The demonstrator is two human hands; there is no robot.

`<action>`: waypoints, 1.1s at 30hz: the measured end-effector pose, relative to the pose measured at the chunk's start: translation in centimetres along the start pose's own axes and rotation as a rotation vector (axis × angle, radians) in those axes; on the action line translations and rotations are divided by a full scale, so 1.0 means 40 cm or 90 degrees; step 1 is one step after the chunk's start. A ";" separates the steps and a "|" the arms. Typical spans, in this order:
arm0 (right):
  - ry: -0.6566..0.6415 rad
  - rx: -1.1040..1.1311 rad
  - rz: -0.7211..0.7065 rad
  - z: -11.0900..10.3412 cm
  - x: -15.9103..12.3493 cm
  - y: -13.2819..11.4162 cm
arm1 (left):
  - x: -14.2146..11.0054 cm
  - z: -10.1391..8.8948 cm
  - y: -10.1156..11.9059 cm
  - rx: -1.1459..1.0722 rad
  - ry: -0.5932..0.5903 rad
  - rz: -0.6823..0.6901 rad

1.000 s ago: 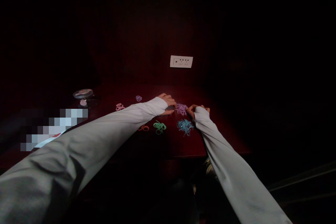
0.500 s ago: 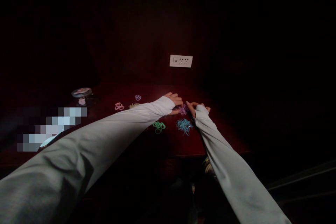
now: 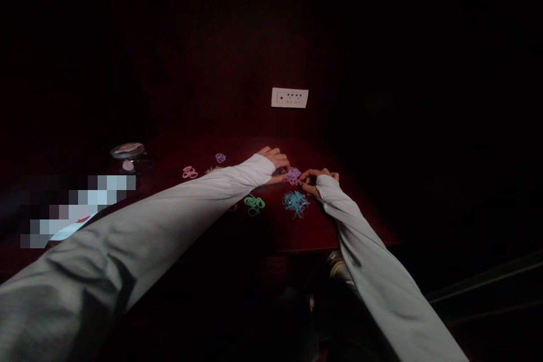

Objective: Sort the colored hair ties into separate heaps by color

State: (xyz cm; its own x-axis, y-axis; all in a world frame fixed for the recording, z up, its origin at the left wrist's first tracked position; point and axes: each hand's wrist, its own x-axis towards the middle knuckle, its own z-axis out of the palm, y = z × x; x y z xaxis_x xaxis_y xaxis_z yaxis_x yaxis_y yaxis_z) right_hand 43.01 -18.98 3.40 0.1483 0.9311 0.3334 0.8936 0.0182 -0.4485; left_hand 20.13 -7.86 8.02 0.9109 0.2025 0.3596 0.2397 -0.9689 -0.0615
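Note:
A loose heap of purple rubber bands [image 3: 292, 176] lies on the dark red table between my two hands. My left hand [image 3: 275, 164] curves around the heap's left side, its thumb apart from the bent fingers. At the right edge of the heap, my right hand [image 3: 317, 179] has thumb and forefinger brought together in a pinch; whatever is between the tips is too small to make out. Just nearer to me lies a heap of blue rubber bands [image 3: 296, 203]. Left of that are several thicker green bands [image 3: 254, 204].
Pink bands [image 3: 189, 172] and a small purple cluster [image 3: 220, 158] lie farther left. My left sleeve partly covers beige bands [image 3: 213, 170] and an orange one [image 3: 233, 207]. A clear lidded container [image 3: 128, 151] stands at the left. A white socket [image 3: 289, 98] is on the back wall.
My left hand moved right over the purple heap, then back left a little. My right fingertips shifted slightly left and down against the heap. The whole view drifted slightly.

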 end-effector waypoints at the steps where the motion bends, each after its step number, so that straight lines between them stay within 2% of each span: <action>1: 0.005 0.005 -0.007 0.000 -0.002 -0.001 | -0.002 -0.008 0.005 -0.005 0.011 -0.010; 4: 0.004 0.012 -0.005 0.003 -0.001 -0.004 | -0.020 -0.034 0.022 -0.021 0.052 -0.075; 8: -0.009 -0.012 0.032 0.005 0.008 -0.013 | -0.056 -0.054 0.050 -0.049 0.087 -0.235; 14: 0.037 -0.032 0.031 0.012 0.011 -0.019 | -0.062 -0.029 0.085 -0.123 0.064 -0.393; 16: 0.054 -0.033 0.030 0.013 0.012 -0.016 | -0.060 -0.011 0.089 -0.139 0.095 -0.403; 19: 0.046 -0.040 0.029 0.010 0.015 -0.016 | -0.063 0.015 0.090 -0.140 0.160 -0.361; 22: 0.044 -0.063 0.006 0.005 0.019 -0.022 | -0.069 0.027 0.094 -0.123 0.158 -0.344; 26: 0.082 -0.130 -0.090 0.001 0.022 -0.031 | -0.071 0.022 0.107 -0.121 0.118 -0.345; 33: 0.208 -0.294 -0.261 -0.004 0.005 -0.067 | -0.071 0.021 0.112 -0.170 0.157 -0.378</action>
State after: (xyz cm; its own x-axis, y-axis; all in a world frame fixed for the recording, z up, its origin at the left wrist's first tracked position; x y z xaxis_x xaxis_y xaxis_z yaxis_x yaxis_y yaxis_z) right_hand 40.70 -18.89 4.81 -0.1846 0.7234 0.6653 0.9826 0.1204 0.1417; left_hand 18.90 -12.66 5.93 0.5406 0.7012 0.4649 0.5538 -0.7125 0.4308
